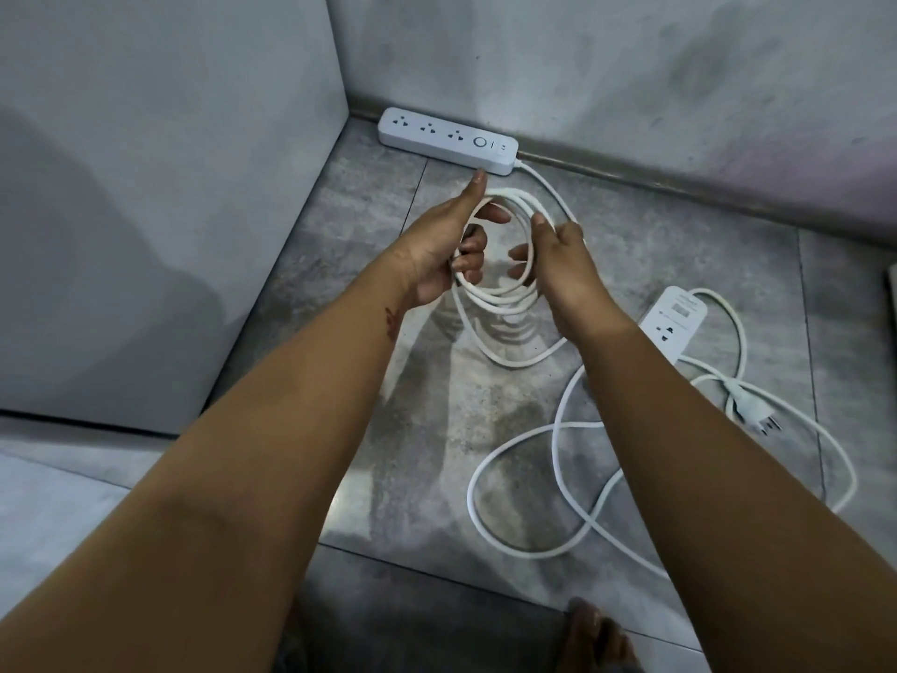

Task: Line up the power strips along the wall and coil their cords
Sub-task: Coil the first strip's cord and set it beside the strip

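Observation:
A white power strip (446, 140) lies flat against the base of the back wall, near the corner. Its white cord (548, 187) runs from its right end into a coil (505, 303) held above the floor. My left hand (437, 255) grips the coil's left side with curled fingers. My right hand (563, 264) pinches the coil's right side. A second white power strip (672, 323) lies on the floor to the right, partly behind my right forearm. Its loose cord (534, 551) sprawls in loops over the tiles, and its plug (755, 412) rests among them.
A grey panel (170, 211) forms the left side of the corner, and the grey back wall (631, 65) meets the tiled floor (427, 429) at a skirting. A bare foot (597, 633) shows at the bottom edge. A dark object (892, 284) peeks in at the right edge.

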The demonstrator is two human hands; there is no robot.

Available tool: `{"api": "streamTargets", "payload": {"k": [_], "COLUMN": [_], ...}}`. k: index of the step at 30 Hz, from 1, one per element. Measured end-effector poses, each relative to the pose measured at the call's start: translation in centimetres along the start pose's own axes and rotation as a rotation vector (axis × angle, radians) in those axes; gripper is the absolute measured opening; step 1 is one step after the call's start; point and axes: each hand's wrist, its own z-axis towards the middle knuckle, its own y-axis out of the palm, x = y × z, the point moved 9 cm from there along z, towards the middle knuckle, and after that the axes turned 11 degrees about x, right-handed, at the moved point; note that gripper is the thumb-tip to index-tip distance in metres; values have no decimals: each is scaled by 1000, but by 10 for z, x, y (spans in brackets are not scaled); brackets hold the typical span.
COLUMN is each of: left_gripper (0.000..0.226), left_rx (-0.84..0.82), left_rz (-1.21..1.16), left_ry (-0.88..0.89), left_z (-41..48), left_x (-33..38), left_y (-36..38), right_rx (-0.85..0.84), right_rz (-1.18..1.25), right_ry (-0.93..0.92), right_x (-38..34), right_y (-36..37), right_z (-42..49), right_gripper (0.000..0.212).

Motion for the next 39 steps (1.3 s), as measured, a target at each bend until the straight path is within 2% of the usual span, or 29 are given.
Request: {"api": "streamTargets", "payload": {"k": [5,8,11,16,19,22,25,28,31,35,39], "left_gripper": [37,26,25,25,38,55,67,83,104,115,117], "left_rx": [29,52,88,16,35,97,49,-3,-107,-180,-154], "left_rz": [-111,-161,-125,-109,-70,133,187,212,207,74,-81], "left_ry": [-40,-37,-13,-3,-17,-29,-84,-204,-305,-320,-280], "left_z": [3,4,6,4,5,6,5,-2,-10,-11,0], "left_x": [-8,-8,-3,-3,-10,-21,-39,-58,-70,-70,-68], "left_y": [-6,-9,-16,-8,-5,-10,-8,-8,2,14,19], "right_rx": [45,-25,-121,-151,-58,30,108,177,181,160,100], "right_rz": [156,165,141,14,31,95,148,165,217,374,640], "right_ry": [124,150,198,143,77,4,-59,-84,-91,29,231], "right_x": [5,5,2,-6,-13,-21,-28,-29,-26,-10,8], "right_y": [-1,2,3,-1,-6,-12,-19,-27,-26,-17,-8], "right_z": [2,2,-6,-4,1,5,8,11,10,5,-4], "right_gripper": [21,25,25,37,33,27,24,32,25,20,25]}}
